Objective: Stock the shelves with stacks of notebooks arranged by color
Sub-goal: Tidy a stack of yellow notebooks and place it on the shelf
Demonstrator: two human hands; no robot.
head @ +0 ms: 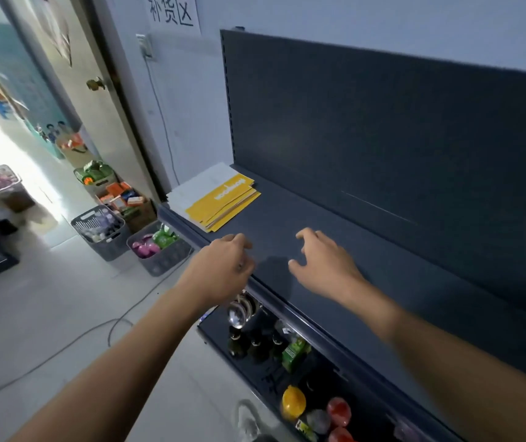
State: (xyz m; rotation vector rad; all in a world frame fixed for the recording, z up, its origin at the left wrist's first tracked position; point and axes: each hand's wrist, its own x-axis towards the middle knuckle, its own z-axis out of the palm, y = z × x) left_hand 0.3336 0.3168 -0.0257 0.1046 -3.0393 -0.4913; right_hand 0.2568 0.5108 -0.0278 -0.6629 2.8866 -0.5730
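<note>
Two half-curled hands (220,271) (325,266) over shelf (398,250)

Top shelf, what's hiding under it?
A lower dark shelf holding dark glass bottles, a green carton and a round yellow container. The dark grey top shelf covers whatever sits farther back.

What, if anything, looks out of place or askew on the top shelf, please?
The yellow notebooks at the left end of the top shelf are fanned rather than squared, their edges stepping out one past another. Nothing else there stands out.
</note>
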